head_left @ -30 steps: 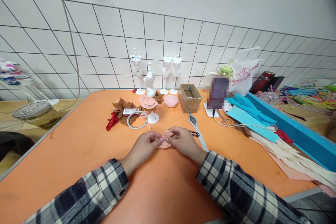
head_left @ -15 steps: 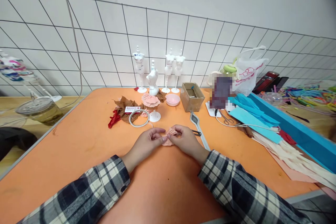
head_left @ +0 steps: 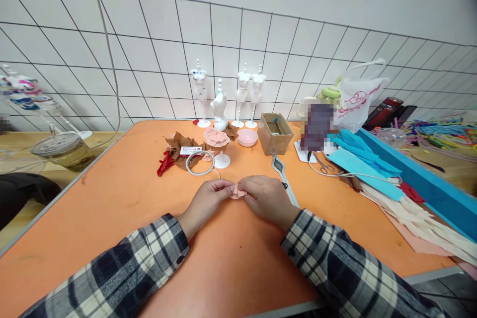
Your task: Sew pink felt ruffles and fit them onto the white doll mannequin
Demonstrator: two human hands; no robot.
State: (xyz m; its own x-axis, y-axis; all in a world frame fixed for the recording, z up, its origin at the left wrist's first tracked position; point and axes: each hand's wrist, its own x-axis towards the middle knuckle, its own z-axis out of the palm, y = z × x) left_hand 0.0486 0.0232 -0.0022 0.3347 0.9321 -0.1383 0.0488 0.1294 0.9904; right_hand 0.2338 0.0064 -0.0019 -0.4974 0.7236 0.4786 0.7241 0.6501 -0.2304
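Note:
Both hands meet over the middle of the orange table [head_left: 122,194], pinching a small folded piece of pink paper [head_left: 237,191]. My left hand [head_left: 208,199] grips its left side with closed fingers. My right hand [head_left: 265,196] is curled over its right side and hides most of it. Only a small crumpled pink edge shows between the fingertips.
Behind the hands lie a tape roll [head_left: 200,162], brown and red paper scraps [head_left: 175,151], a pink skirted stand [head_left: 216,140], white mannequin torsos [head_left: 219,107], a pink bowl [head_left: 247,137], a cardboard box [head_left: 275,133] and a grey tool [head_left: 283,176]. Blue and cream paper sheets [head_left: 372,169] lie right.
The hands have closed tighter round the pink paper, so less of it shows. The view has shifted slightly, with the table objects now a little right and higher.

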